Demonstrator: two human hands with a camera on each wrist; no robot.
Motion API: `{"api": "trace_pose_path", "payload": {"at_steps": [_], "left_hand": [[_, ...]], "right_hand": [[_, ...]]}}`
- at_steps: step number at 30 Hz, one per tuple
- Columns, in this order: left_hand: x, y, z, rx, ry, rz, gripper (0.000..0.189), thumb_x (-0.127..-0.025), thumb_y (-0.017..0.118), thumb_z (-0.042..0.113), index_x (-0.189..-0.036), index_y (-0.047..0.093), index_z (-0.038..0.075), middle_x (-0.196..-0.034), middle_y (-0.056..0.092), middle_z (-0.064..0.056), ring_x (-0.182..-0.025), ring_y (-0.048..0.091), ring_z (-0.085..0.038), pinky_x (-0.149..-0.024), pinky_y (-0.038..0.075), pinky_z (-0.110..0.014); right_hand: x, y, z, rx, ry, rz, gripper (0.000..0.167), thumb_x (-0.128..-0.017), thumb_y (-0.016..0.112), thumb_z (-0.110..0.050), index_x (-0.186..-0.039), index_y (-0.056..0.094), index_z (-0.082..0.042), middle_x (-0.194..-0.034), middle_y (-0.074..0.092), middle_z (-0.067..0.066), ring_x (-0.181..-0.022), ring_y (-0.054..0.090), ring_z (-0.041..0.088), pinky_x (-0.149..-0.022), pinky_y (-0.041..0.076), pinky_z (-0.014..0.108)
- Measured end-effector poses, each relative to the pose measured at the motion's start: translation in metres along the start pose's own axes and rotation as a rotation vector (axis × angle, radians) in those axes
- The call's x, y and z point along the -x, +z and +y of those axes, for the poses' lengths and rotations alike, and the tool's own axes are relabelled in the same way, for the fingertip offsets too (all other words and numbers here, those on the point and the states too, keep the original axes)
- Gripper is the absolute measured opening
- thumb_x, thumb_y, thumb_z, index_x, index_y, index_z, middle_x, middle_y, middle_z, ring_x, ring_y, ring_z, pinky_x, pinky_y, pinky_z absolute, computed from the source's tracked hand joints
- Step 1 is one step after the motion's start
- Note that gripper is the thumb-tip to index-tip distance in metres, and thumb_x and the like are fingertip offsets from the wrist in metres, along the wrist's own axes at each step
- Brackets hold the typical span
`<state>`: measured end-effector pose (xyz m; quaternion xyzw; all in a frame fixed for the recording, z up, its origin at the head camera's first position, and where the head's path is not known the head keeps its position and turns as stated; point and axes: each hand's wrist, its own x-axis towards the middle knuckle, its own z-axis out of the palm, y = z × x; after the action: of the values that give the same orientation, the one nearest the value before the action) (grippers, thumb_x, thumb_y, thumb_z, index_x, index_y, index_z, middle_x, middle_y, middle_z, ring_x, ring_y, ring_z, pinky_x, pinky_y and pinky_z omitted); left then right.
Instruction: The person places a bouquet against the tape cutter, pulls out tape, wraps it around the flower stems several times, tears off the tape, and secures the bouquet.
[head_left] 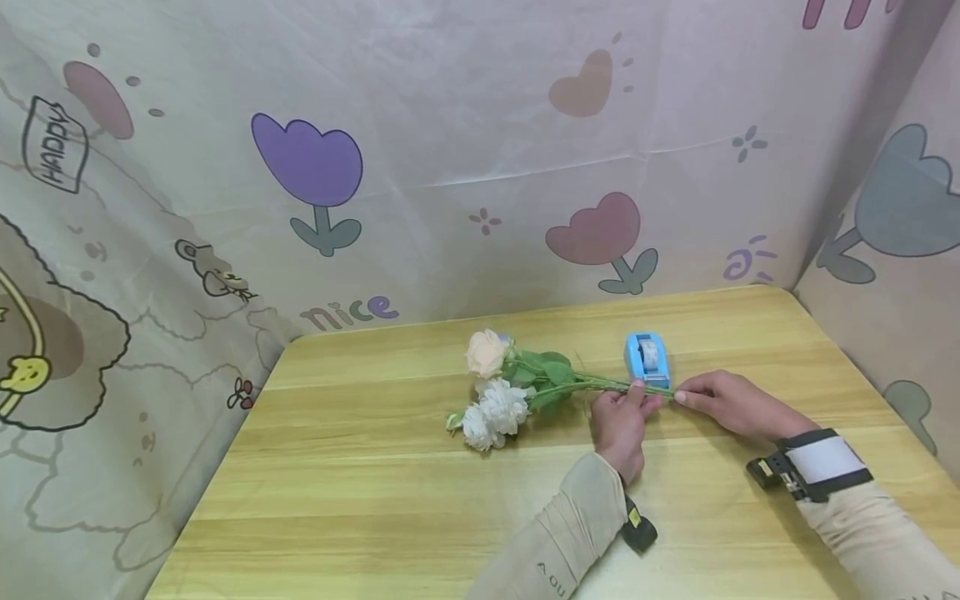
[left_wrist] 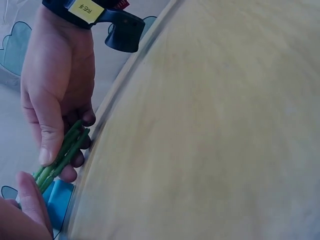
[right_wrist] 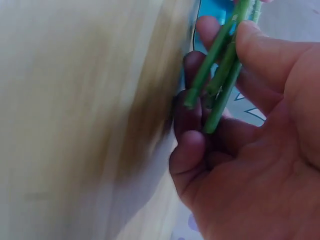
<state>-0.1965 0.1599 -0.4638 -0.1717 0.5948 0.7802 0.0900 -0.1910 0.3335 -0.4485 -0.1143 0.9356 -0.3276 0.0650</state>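
Beige fabric sleeves (head_left: 551, 537) cross a yellowish wooden table (head_left: 337, 500). The left hand (head_left: 618, 425) has its fingers clamped on slender green stems (right_wrist: 227, 65); the right hand (head_left: 738, 406) pinches their ends. White ruffled blossoms (head_left: 498, 410) lie leftward. Just beyond the stems sits a bright-blue tape dispenser (head_left: 636, 358).

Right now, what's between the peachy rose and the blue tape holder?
In the head view: green leaves beside the rose, then wooden tabletop up to the tape holder.
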Motion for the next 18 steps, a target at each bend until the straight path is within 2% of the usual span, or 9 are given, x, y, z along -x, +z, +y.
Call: {"api": "trace_pose_path", "payload": {"at_steps": [5, 8, 15, 18], "left_hand": [[0.000, 0.000, 0.000, 0.007, 0.001, 0.002, 0.012, -0.097, 0.072, 0.019, -0.097, 0.070, 0.008, -0.077, 0.075, -0.005, -0.076, 0.075, -0.019, -0.102, 0.053, -0.049], [0.000, 0.001, -0.002, 0.019, 0.008, -0.002, 0.012, -0.097, 0.072, 0.018, -0.096, 0.069, 0.007, -0.076, 0.075, -0.005, -0.075, 0.075, -0.020, -0.100, 0.055, -0.046], [0.002, 0.003, -0.004, 0.021, 0.013, 0.002, 0.011, -0.098, 0.072, 0.016, -0.096, 0.070, 0.006, -0.075, 0.075, -0.006, -0.074, 0.075, -0.021, -0.089, 0.060, -0.038], [0.001, 0.003, -0.004, 0.024, 0.016, -0.002, 0.011, -0.098, 0.071, 0.017, -0.096, 0.069, 0.006, -0.075, 0.075, -0.006, -0.074, 0.076, -0.021, -0.089, 0.060, -0.039]], "right_hand": [[0.000, -0.004, -0.005, -0.024, 0.020, -0.011, 0.040, -0.104, 0.063, -0.026, -0.123, 0.067, 0.009, -0.120, 0.070, 0.026, -0.112, 0.065, 0.045, -0.095, 0.053, 0.064], [-0.001, -0.008, -0.010, -0.043, 0.049, 0.012, 0.048, -0.104, 0.064, -0.029, -0.129, 0.062, 0.012, -0.122, 0.067, 0.030, -0.113, 0.064, 0.049, -0.093, 0.053, 0.065], [-0.010, -0.013, -0.023, -0.061, 0.148, 0.138, 0.048, -0.108, 0.055, -0.033, -0.129, 0.064, 0.009, -0.131, 0.061, 0.035, -0.120, 0.058, 0.053, -0.094, 0.050, 0.067], [-0.015, -0.013, -0.025, -0.054, 0.161, 0.154, 0.048, -0.108, 0.054, -0.032, -0.127, 0.064, 0.011, -0.130, 0.062, 0.036, -0.117, 0.059, 0.052, -0.092, 0.051, 0.067]]}}
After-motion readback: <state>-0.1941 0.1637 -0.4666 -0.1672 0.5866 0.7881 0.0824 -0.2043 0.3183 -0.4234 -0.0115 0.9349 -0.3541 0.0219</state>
